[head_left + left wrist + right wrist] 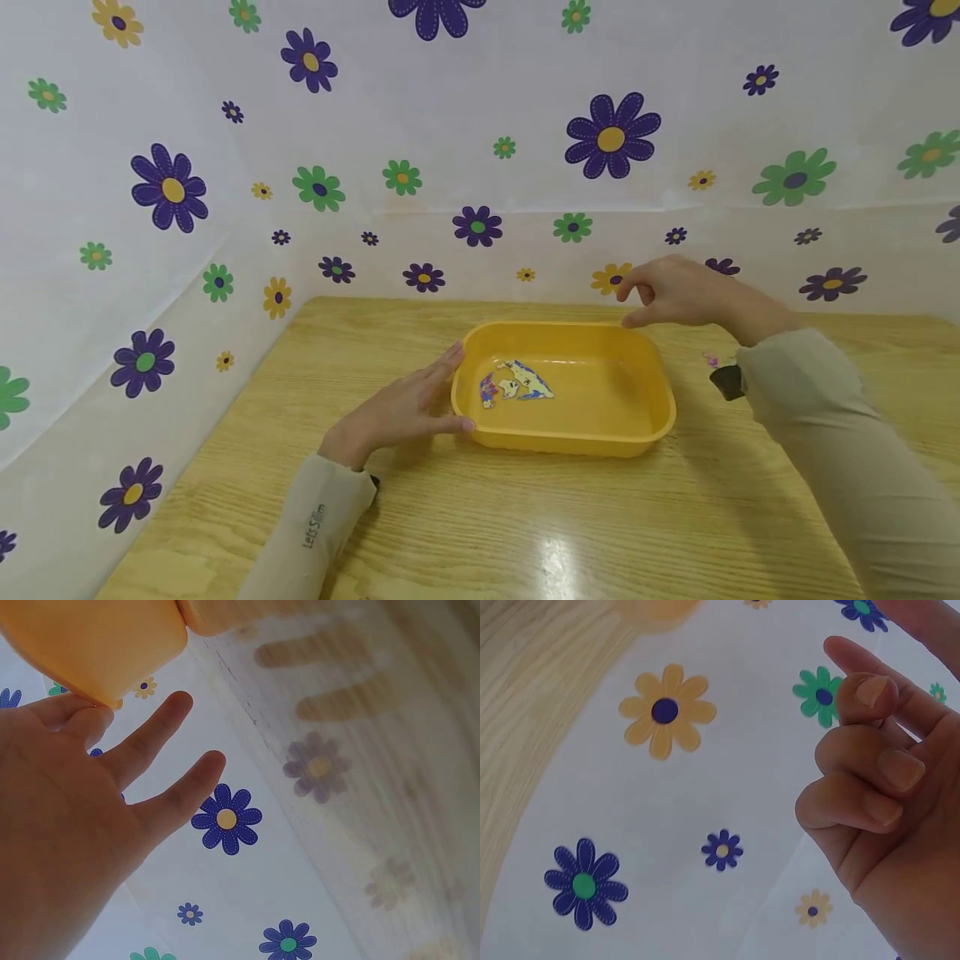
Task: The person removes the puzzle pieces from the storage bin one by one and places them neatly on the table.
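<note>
A yellow plastic tub [570, 437] stands on the wooden table. Inside, towards its left end, lie a few flat, irregular printed pieces [531, 382] in cream, blue and purple, perhaps puzzle pieces. My left hand [408, 410] is spread against the tub's left end, thumb at the near corner. In the left wrist view, two fingers of this hand [71, 772] straighten out beside the tub [97, 645]. Near the far right corner, my right hand [678, 292] is raised with thumb and index finger apart. Its other fingers [855, 754] curl loosely, holding nothing.
White sheeting [360, 108] with purple, green and yellow flowers encloses the table at the back and left. Small pinkish bits [711, 359] lie on the wooden table [450, 525], right of the tub. A black device [726, 382] sits at my right wrist.
</note>
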A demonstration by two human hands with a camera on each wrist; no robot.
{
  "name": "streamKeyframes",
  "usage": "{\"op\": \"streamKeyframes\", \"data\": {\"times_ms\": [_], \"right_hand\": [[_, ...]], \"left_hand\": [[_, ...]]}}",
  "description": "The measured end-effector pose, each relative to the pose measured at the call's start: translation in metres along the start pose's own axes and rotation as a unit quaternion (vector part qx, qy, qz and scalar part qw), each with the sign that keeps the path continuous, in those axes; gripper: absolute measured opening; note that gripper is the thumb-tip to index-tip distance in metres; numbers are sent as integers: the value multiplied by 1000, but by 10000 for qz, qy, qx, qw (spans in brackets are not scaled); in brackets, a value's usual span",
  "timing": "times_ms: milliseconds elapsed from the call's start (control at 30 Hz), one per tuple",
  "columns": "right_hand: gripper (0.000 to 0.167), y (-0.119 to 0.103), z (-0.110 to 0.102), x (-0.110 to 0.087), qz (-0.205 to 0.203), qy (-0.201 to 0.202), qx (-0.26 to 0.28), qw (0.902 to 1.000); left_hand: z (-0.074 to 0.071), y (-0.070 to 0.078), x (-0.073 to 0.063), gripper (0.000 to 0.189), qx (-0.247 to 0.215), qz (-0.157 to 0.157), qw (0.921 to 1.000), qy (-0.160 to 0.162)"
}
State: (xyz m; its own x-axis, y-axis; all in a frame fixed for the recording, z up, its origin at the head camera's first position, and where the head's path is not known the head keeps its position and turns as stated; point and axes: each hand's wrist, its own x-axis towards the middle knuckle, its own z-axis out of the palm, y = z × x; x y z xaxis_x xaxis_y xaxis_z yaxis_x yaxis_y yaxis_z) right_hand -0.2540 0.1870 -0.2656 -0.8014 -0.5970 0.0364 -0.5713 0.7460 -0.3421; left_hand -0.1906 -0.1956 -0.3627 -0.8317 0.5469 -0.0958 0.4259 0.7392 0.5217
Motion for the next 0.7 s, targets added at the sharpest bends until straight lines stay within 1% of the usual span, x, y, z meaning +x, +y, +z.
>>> {"op": "streamKeyframes", "data": {"times_ms": [133, 233, 433, 700], "right_hand": [[31, -10, 4, 8, -23, -40, 20, 10000], [30, -20, 8, 15, -43, -115, 28, 9999], [29, -35, 21, 32, -24, -401, 66, 9992], [33, -48, 38, 49, -158, -770, 23, 9969]], "left_hand": [[1, 1, 0, 107, 4, 21, 10000, 1], [1, 0, 1, 107, 0, 34, 10000, -4], [2, -1, 0, 107, -22, 48, 10000, 16], [0, 0, 0, 107, -2, 49, 10000, -3]]}}
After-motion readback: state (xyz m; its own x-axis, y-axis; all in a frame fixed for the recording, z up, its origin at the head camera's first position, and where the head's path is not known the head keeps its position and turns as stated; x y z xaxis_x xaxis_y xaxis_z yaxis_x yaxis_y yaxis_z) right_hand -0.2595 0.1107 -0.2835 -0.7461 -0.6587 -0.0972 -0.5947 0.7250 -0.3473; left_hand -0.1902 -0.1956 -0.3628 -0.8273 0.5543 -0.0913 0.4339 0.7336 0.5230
